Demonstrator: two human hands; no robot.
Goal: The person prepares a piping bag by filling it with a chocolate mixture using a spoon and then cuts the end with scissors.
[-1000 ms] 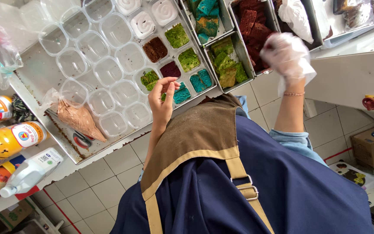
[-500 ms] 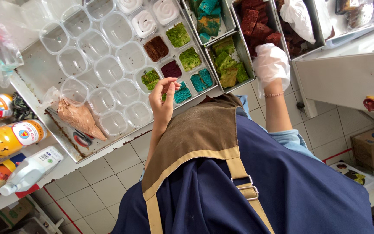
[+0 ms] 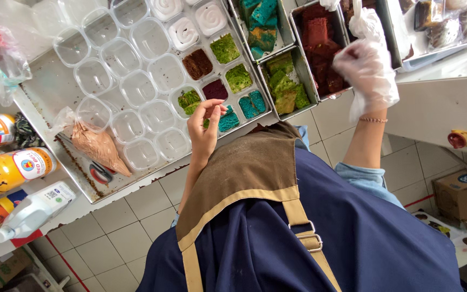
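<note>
At the left edge of the tabletop point(image 3: 77, 208) lay several bottles point(image 3: 14, 170), orange, yellow and white, on their sides. Beside them sat a metal tray point(image 3: 47, 89) filled with rows of clear plastic cups point(image 3: 136, 86), most of them empty; a piping bag point(image 3: 97, 147) of brown cream lay along the tray's near left corner. Toward the tray's right edge some cups held white cream swirls point(image 3: 197, 19) and others held green, brown, purple and blue cake pieces point(image 3: 225, 48). The left hand point(image 3: 205, 125) was bare, hovering over the cups at the tray's near right edge, its fingertips pinched narrowly on a small green crumb point(image 3: 206, 122). Just right of the tray stood metal tins point(image 3: 283, 81) with green, blue and dark red cake. The right hand point(image 3: 366, 67), in a clear plastic glove, was raised over the red cake tin point(image 3: 320, 51), fingers curled; whether it held anything could not be told.
</note>
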